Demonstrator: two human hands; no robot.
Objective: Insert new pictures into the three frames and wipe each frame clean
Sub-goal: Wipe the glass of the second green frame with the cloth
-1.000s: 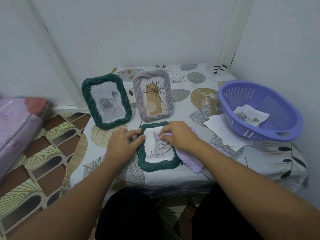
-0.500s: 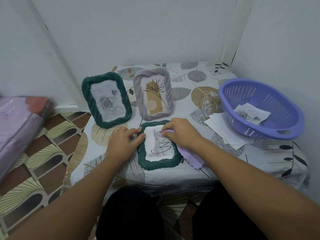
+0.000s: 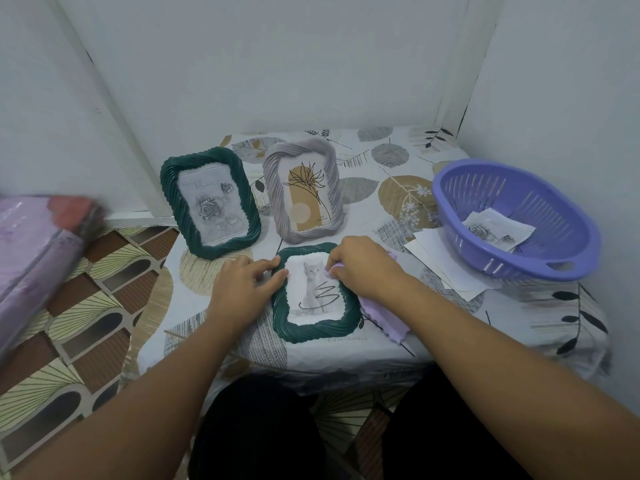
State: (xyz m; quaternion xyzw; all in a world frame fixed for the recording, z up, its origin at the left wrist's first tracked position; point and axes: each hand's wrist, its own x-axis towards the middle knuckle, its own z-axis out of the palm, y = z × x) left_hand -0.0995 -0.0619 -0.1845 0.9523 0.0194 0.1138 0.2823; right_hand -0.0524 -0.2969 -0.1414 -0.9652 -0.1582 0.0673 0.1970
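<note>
Pinching the purple cloth [image 3: 384, 315] in my right hand [image 3: 367, 266], I wipe the flat frame [image 3: 313, 294] lying near the table edge; left hand [image 3: 242, 280] steadies it. Next, I think, the lower glass.

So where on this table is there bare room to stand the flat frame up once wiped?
Bare cloth lies behind the grey frame toward the wall, and at the left front corner beside the left hand. Crowded: between the purple basket and the flat frame, where papers and cloth lie.
</note>
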